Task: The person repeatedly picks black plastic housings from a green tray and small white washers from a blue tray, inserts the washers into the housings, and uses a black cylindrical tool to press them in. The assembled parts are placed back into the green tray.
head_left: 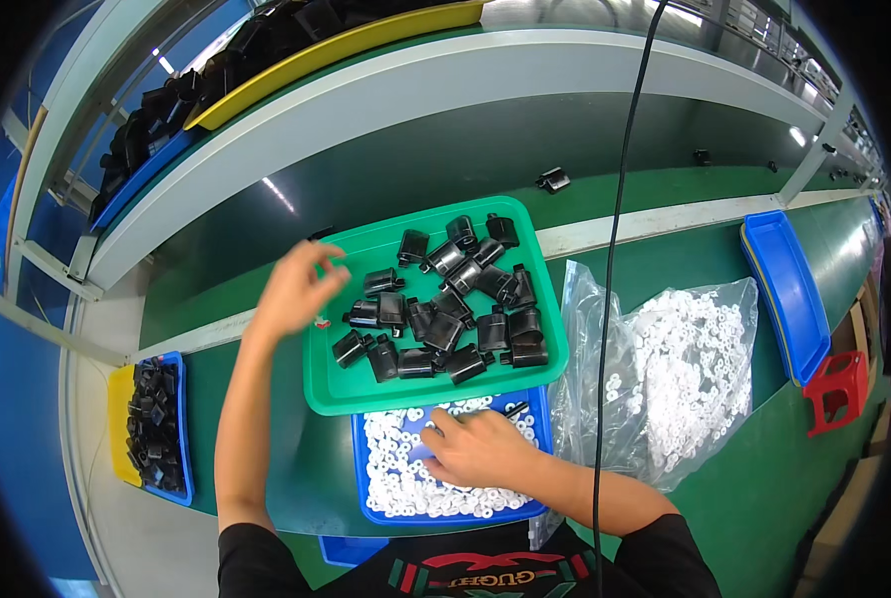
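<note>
A green tray (341, 397) in the middle of the bench holds several black plastic parts (445, 299). My left hand (299, 289) hovers over the tray's left edge, fingers spread and pinched around something too small and blurred to identify. In front of the green tray a blue tray (365, 498) is filled with small white plastic rings (390, 458). My right hand (480, 448) rests flat on these rings, fingers pressed into them, with a small dark piece at its fingertips.
A clear plastic bag (685, 359) of white rings lies to the right. An empty blue tray (784, 289) and a red stool (839, 389) sit further right. At the left, a blue tray (156, 429) holds black parts. A black cable (615, 249) hangs down. Shelves above carry trays of black parts.
</note>
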The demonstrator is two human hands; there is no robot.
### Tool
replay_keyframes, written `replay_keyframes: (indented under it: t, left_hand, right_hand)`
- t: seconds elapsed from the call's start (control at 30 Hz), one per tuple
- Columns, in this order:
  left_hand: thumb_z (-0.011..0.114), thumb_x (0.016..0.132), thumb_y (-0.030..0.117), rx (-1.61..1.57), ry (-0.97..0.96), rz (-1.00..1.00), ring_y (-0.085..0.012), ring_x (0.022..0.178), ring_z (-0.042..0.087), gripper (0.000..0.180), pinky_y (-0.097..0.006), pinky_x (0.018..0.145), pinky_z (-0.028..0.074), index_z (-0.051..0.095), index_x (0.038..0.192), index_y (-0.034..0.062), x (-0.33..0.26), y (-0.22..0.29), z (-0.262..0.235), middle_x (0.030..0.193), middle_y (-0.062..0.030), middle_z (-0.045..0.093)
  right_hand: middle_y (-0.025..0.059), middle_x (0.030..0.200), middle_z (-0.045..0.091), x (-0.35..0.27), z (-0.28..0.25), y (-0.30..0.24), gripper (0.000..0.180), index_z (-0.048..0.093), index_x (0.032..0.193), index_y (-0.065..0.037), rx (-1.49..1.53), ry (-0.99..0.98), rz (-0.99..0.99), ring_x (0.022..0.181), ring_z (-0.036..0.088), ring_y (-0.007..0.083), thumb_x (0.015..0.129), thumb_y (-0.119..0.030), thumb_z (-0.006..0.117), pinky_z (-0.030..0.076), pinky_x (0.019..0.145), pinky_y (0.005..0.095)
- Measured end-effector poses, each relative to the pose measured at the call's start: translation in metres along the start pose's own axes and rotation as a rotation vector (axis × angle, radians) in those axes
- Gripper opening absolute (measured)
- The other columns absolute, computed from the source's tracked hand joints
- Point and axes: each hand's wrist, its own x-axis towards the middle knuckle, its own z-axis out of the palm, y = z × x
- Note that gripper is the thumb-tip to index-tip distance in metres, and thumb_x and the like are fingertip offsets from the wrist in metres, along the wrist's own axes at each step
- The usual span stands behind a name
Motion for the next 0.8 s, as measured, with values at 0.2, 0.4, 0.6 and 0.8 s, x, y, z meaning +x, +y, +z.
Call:
replay_keyframes:
  t: [0.2, 0.4, 0.6, 0.8]
  left_hand:
    - [0.070, 0.086, 0.022, -0.011, -0.169, -0.043, -0.0272, 0.089, 0.061, 0.040, -0.039, 0.079, 0.050, 0.061, 0.121, 0.0048, -0.058, 0.030, 0.015, 0.097, -0.0126, 0.060]
    - [0.073, 0.081, 0.010, -0.145, -0.019, -0.064, -0.0202, 0.082, 0.057, 0.043, -0.033, 0.073, 0.050, 0.060, 0.121, 0.0033, -0.080, 0.025, 0.013, 0.094, -0.0101, 0.056]
    - [0.070, 0.074, -0.005, -0.269, 0.440, 0.126, -0.0263, 0.092, 0.059, 0.029, -0.032, 0.079, 0.051, 0.062, 0.101, 0.0020, -0.111, 0.033, 0.038, 0.101, -0.0145, 0.057]
    - [0.065, 0.072, -0.011, -1.008, 0.392, 0.036, -0.0212, 0.103, 0.057, 0.045, -0.032, 0.091, 0.049, 0.056, 0.115, -0.0027, -0.159, 0.054, 0.066, 0.108, -0.0118, 0.052]
  right_hand:
    - [0.0070, 0.077, 0.055, 0.002, 0.007, 0.005, 0.023, 0.060, 0.080, -0.007, -0.145, 0.053, -0.018, 0.056, 0.063, 0.0196, 0.068, -0.022, 0.073, 0.050, 0.050, 0.0311]
    - [0.0063, 0.078, 0.053, 0.005, 0.009, 0.005, 0.024, 0.058, 0.079, -0.006, -0.150, 0.076, -0.027, 0.058, 0.063, 0.0190, 0.064, -0.019, 0.073, 0.050, 0.051, 0.0312]
    - [0.0062, 0.081, 0.051, 0.005, 0.007, 0.006, 0.020, 0.057, 0.076, -0.006, -0.123, 0.109, -0.043, 0.058, 0.062, 0.0176, 0.065, -0.016, 0.071, 0.050, 0.050, 0.0315]
    - [0.0047, 0.077, 0.052, 0.009, 0.002, 0.003, 0.016, 0.061, 0.077, -0.007, 0.003, 0.109, -0.084, 0.055, 0.060, 0.0172, 0.065, -0.010, 0.071, 0.048, 0.047, 0.0306]
